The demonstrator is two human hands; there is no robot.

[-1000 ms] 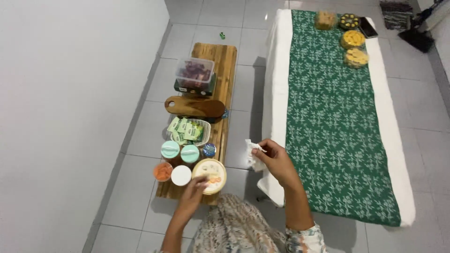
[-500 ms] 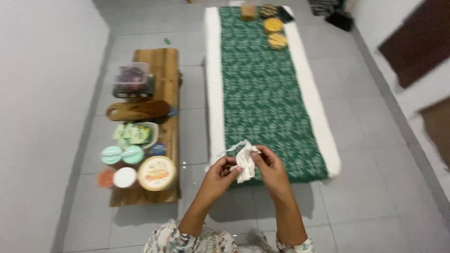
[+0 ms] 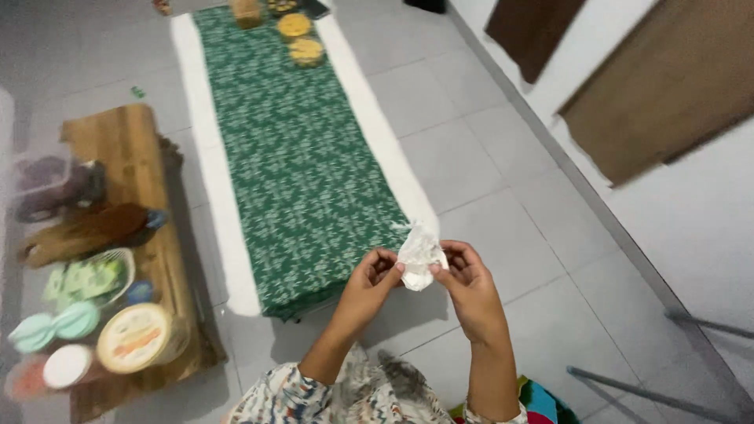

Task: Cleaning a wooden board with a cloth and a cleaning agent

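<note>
Pinching the crumpled white tissue [image 3: 420, 255] from 9 and 3 o'clock, both hands [image 3: 375, 276] [image 3: 466, 276] grip its edges; light, soft, probably tears easily.

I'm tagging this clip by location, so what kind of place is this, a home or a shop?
Most likely a room in a home, set for eating on the floor: a long green patterned cloth spread on grey tiles, snack containers at its far end, and a low wooden board loaded with jars and tubs.
</note>
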